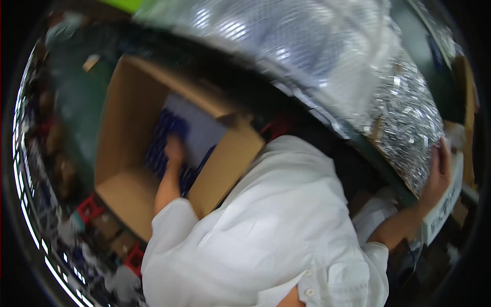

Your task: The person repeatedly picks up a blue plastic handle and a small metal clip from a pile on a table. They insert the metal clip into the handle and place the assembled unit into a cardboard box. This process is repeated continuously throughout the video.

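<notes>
My left hand [175, 149] reaches down into a large open cardboard box [113, 148] at my left. It is over a layer of blue items [166, 130], which lie beside a pale flat sheet or panel [204, 130] inside the box. Motion blur hides its fingers and whether they grip anything. Far to the right, my right hand [441, 166] has its fingers stretched out. It lies against the upper part of a white box [444, 207] with dark print, next to a heap of shiny silver strips [409, 112].
Silvery clear plastic wrapping [307, 41] covers much of the work table ahead. Red plastic stools [89, 209] and smaller cartons stand on the floor at the left. Another cardboard piece [468, 97] stands at the far right.
</notes>
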Available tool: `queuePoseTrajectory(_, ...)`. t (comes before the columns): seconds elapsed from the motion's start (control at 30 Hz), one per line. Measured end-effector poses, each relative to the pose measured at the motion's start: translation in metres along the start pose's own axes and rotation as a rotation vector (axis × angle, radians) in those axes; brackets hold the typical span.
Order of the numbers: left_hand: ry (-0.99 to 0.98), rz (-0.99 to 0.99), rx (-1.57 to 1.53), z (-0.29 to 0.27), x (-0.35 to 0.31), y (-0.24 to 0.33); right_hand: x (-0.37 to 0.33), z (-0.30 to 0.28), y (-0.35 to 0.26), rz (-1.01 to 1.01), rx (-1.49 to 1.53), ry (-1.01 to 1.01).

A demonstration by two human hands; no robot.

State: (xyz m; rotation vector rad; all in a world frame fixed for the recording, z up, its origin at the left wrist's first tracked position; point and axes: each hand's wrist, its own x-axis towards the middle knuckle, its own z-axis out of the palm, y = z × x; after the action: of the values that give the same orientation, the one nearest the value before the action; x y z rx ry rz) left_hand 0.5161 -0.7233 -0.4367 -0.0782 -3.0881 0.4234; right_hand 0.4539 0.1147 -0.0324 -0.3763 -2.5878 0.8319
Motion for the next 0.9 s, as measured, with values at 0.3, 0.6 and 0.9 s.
queuePoseTrajectory(0.3, -0.071, -0.05, -0.133, -0.023, 0.045, 0.031, -0.072, 0.003, -0.038, 0.151, 0.444, 0.178)
queuePoseTrajectory(0.6, -0.201, 0.326, -0.389, -0.083, 0.11, 0.121, -0.106, 0.01, -0.01, 0.201, 0.751, 0.113)
queuePoseTrajectory(0.9, -0.197, -0.583, -0.548, -0.096, 0.11, 0.166, -0.126, 0.012, -0.018, 0.278, 0.713, 0.116)
